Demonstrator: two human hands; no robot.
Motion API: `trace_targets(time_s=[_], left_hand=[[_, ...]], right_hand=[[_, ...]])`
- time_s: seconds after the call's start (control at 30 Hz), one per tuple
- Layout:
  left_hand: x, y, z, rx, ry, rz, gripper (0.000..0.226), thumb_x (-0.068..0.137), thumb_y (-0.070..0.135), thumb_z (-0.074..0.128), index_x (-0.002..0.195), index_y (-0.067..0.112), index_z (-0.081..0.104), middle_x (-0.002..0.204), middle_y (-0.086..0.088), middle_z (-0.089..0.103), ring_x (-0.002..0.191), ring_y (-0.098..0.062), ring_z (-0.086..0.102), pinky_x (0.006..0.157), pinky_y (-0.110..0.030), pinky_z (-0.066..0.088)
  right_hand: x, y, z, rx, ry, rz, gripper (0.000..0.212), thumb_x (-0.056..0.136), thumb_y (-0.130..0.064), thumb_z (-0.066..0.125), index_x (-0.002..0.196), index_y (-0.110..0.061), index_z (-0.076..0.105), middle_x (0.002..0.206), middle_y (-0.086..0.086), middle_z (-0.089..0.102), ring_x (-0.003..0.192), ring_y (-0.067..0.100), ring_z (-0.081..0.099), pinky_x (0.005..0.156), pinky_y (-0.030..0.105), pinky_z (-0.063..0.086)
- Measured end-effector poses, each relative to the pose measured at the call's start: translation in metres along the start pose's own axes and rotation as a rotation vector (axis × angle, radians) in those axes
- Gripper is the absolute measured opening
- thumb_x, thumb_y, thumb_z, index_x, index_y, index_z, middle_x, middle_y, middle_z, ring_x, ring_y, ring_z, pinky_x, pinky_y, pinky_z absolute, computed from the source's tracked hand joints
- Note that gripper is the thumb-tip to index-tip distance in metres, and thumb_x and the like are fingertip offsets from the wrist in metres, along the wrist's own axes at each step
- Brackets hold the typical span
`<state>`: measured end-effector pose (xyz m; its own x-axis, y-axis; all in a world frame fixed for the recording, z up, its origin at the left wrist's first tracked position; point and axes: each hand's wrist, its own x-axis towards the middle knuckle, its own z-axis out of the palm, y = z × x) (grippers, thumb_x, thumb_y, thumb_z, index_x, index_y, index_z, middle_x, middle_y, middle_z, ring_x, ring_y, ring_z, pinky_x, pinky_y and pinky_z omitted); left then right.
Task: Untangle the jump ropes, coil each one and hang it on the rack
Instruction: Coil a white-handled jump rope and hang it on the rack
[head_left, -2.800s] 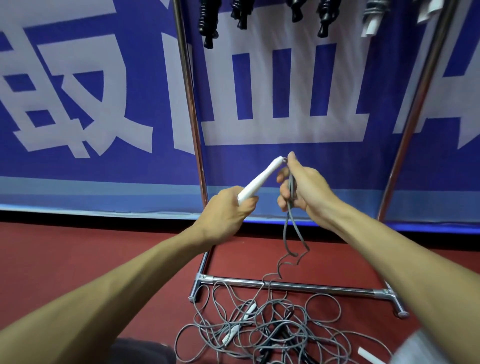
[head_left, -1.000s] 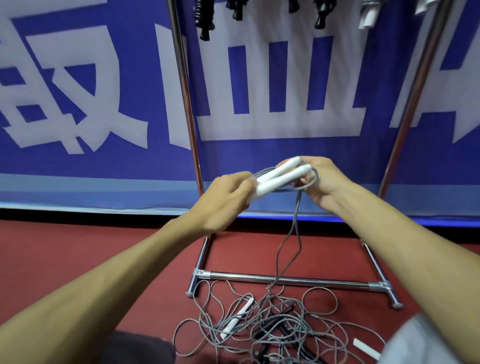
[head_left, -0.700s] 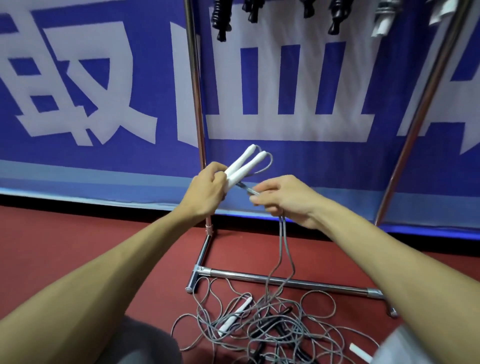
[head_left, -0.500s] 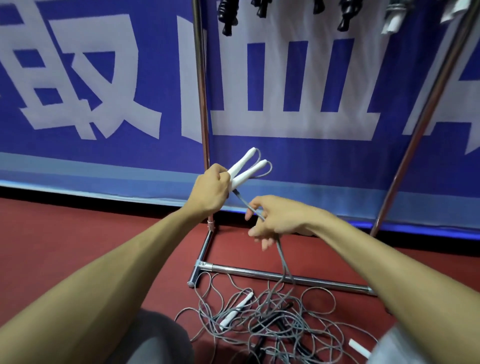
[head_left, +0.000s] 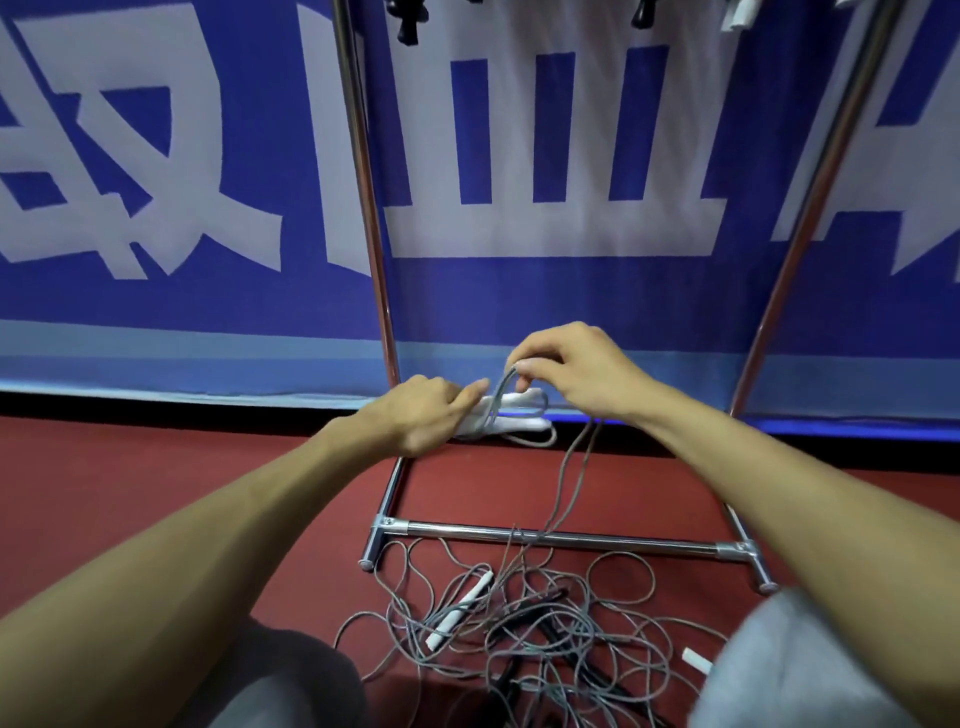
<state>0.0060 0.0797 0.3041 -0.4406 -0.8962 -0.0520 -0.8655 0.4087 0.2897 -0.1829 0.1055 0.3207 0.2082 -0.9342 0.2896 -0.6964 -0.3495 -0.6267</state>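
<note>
My left hand (head_left: 415, 415) is gripping two white handles (head_left: 522, 426) side by side, my right hand (head_left: 576, 374) is pinching a grey cord loop (head_left: 497, 400) over them, cord is trailing past the rack base bar (head_left: 623, 543) into tangled ropes (head_left: 545, 623) on the floor (head_left: 156, 493)

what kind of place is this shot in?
Probably a gym or sports hall: red sports-style floor, a large blue banner with white characters along the wall, and a chrome rack with a tangle of jump ropes at its base.
</note>
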Motion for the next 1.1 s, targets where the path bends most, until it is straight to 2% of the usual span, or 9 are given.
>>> trace_targets(time_s=[0.17, 0.3, 0.43, 0.57, 0.67, 0.73, 0.9, 1.0, 1.1], left_hand=[[-0.007, 0.020, -0.007, 0.032, 0.056, 0.233, 0.054, 0.094, 0.065, 0.035, 0.063, 0.022, 0.043, 0.056, -0.001, 0.044, 0.057, -0.019, 0.041, 0.057, -0.034, 0.030], [-0.003, 0.017, -0.005, 0.100, 0.105, 0.306, 0.049, 0.076, 0.066, 0.066, 0.066, 0.023, 0.043, 0.056, 0.004, 0.048, 0.052, -0.015, 0.044, 0.051, -0.031, 0.031], [0.002, 0.014, 0.003, 0.050, 0.124, 0.332, 0.040, 0.062, 0.065, 0.050, 0.070, 0.025, 0.045, 0.075, 0.006, 0.045, 0.063, -0.018, 0.049, 0.059, -0.032, 0.037], [0.004, 0.009, 0.000, -0.025, 0.230, 0.318, 0.044, 0.066, 0.060, 0.052, 0.096, 0.029, 0.059, 0.083, 0.012, 0.047, 0.073, -0.009, 0.052, 0.064, -0.026, 0.042], [0.002, 0.004, -0.006, -0.208, 0.239, 0.316, 0.038, 0.063, 0.049, 0.055, 0.094, 0.027, 0.062, 0.081, 0.010, 0.053, 0.071, -0.003, 0.052, 0.063, -0.019, 0.038], [-0.001, 0.003, -0.009, -0.349, 0.157, 0.283, 0.030, 0.067, 0.033, 0.054, 0.092, 0.020, 0.064, 0.078, 0.007, 0.056, 0.063, -0.005, 0.048, 0.063, -0.023, 0.040], [-0.006, 0.006, -0.019, -0.892, 0.053, 0.220, 0.031, 0.069, 0.016, 0.047, 0.095, 0.012, 0.063, 0.070, -0.002, 0.056, 0.058, -0.011, 0.042, 0.053, -0.022, 0.033], [-0.005, 0.007, -0.023, -1.122, 0.049, 0.103, 0.044, 0.069, 0.013, 0.047, 0.110, 0.015, 0.062, 0.076, -0.012, 0.061, 0.056, -0.017, 0.045, 0.052, -0.024, 0.034], [-0.004, 0.005, -0.025, -1.236, 0.063, 0.004, 0.042, 0.089, 0.008, 0.042, 0.127, 0.025, 0.051, 0.080, -0.016, 0.061, 0.055, -0.019, 0.043, 0.050, -0.025, 0.036]], right_hand=[[-0.004, 0.016, -0.007, 0.036, 0.051, 0.110, 0.017, 0.090, -0.015, 0.061, 0.078, -0.018, 0.071, 0.073, -0.003, 0.069, 0.062, -0.003, 0.055, 0.059, 0.009, 0.038], [-0.010, 0.017, -0.008, 0.226, 0.056, 0.232, 0.014, 0.091, -0.018, 0.060, 0.081, -0.014, 0.069, 0.078, 0.005, 0.069, 0.058, 0.013, 0.061, 0.054, 0.021, 0.049], [-0.011, 0.018, -0.006, 0.187, 0.082, 0.288, 0.016, 0.091, -0.025, 0.061, 0.078, -0.018, 0.067, 0.076, 0.000, 0.066, 0.056, 0.012, 0.055, 0.050, 0.021, 0.042], [-0.011, 0.021, -0.012, 0.312, 0.134, 0.360, 0.021, 0.092, -0.025, 0.061, 0.074, -0.017, 0.066, 0.071, -0.004, 0.060, 0.056, 0.015, 0.058, 0.047, 0.019, 0.042], [-0.013, 0.016, -0.018, 0.448, 0.104, 0.391, 0.023, 0.091, -0.026, 0.066, 0.073, -0.012, 0.068, 0.067, 0.003, 0.059, 0.053, 0.016, 0.054, 0.049, 0.023, 0.042], [-0.015, 0.011, -0.020, 0.612, 0.050, 0.430, 0.024, 0.091, -0.027, 0.066, 0.077, -0.008, 0.070, 0.061, 0.004, 0.058, 0.050, 0.015, 0.050, 0.047, 0.024, 0.043], [-0.013, 0.005, -0.015, 0.960, 0.022, 0.502, 0.028, 0.099, -0.026, 0.050, 0.084, -0.009, 0.067, 0.072, 0.012, 0.069, 0.050, 0.015, 0.049, 0.052, 0.022, 0.041], [-0.011, 0.003, -0.007, 0.890, -0.012, 0.462, 0.028, 0.100, -0.024, 0.050, 0.088, -0.005, 0.068, 0.079, 0.014, 0.069, 0.052, 0.013, 0.045, 0.056, 0.023, 0.037], [-0.013, 0.001, 0.004, 0.629, -0.230, 0.375, 0.024, 0.099, -0.020, 0.053, 0.102, 0.000, 0.065, 0.079, 0.010, 0.068, 0.050, 0.010, 0.046, 0.051, 0.019, 0.037]])
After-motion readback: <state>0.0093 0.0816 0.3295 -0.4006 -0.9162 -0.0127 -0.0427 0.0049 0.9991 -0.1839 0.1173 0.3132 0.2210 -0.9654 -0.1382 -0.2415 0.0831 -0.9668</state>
